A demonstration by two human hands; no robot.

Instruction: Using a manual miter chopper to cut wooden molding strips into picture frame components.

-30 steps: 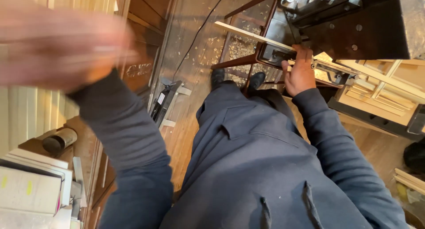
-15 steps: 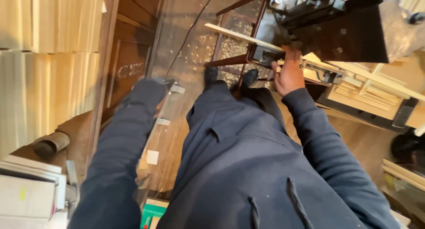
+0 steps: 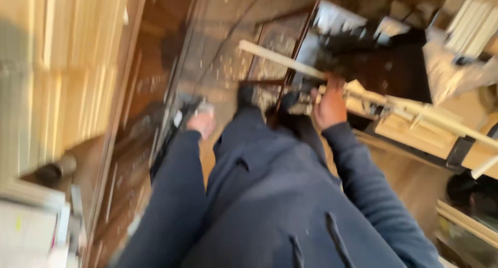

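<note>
Though the whole view is smeared by motion, the room reads as a woodworking shop seen from above: a worn wooden floor (image 3: pixel 129 159) runs down the left and middle, littered with pale sawdust toward the top, and one tall stack of light boards (image 3: pixel 62 66) fills the upper left. One dark machine (image 3: pixel 384 60) stands at the upper right on a reddish metal frame (image 3: pixel 282 55), with one long pale wooden strip (image 3: pixel 290 60) lying across its near edge and reaching out past both sides. The right hand (image 3: pixel 329 104) is closed over that strip at the machine's front edge, fingers wrapped on top. The left hand (image 3: pixel 201 122) hangs low over the floor beside a dark tool (image 3: pixel 179 123); blur hides whether its fingers are curled or spread, or touch anything. Two dark sleeves and one dark garment fill the bottom.
</note>
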